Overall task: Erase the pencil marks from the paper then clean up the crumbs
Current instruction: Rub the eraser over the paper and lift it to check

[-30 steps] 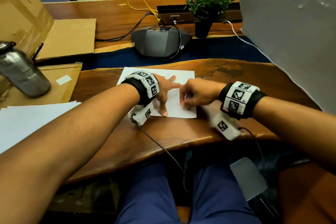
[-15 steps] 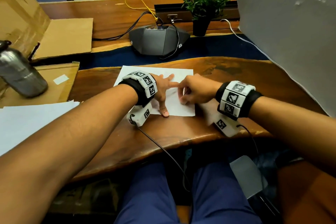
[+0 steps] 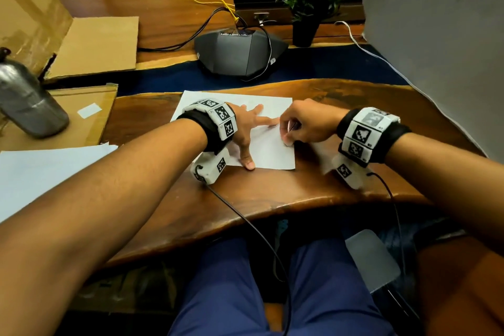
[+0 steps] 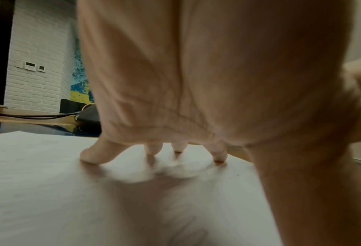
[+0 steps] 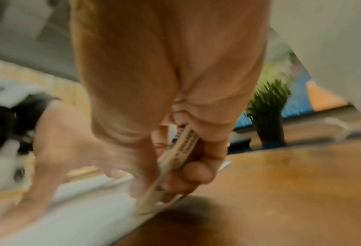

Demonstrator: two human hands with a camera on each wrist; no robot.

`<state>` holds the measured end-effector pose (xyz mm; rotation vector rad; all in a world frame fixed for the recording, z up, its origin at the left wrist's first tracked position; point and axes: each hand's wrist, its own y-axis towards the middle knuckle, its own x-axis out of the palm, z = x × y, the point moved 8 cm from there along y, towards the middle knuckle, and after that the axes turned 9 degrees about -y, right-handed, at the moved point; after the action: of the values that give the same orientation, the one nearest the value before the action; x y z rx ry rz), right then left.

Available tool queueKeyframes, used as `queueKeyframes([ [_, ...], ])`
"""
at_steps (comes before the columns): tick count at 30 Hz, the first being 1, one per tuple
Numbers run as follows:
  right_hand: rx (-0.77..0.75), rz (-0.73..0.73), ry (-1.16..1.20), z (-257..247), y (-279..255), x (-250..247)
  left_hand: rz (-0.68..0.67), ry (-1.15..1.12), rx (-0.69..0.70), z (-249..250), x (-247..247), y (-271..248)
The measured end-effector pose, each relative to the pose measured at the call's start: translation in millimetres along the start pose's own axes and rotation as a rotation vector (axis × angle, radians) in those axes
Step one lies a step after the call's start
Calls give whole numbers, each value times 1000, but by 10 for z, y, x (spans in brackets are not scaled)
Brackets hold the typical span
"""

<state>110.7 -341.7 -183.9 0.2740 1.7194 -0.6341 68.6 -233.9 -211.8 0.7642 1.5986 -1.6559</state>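
On the brown wooden bench point(image 3: 272, 194) lies the white paper sheet point(image 3: 268, 153), pinned by the left hand point(image 3: 246, 128), fingers spread flat. The right hand point(image 3: 308, 124) pinches a sleeved white eraser point(image 5: 175, 168) at its right edge. Erasing looks underway; crumb cleanup remains.
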Motion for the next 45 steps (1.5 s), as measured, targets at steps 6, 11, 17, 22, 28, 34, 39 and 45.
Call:
queueKeyframes([
  [6,-86,-67,7,-181,-87,125,-3,-16,0,-26,2,13],
  [11,-59,-22,23,-218,-101,129,-9,-9,-9,-35,7,23],
  [17,59,52,47,-119,46,-9,-1,0,-10,-39,4,38],
  [22,-86,-33,45,-491,-40,205,-16,-30,6,-50,3,39],
  [28,64,84,67,-261,81,62,-4,-7,4,-56,4,56],
  [34,-1,-31,75,-296,38,100,8,-97,56,-133,-5,45],
  [39,-52,-17,17,-305,68,32,77,-243,34,-461,-52,-24],
  [45,106,182,163,-53,430,-359,116,-274,12,-649,13,-31],
])
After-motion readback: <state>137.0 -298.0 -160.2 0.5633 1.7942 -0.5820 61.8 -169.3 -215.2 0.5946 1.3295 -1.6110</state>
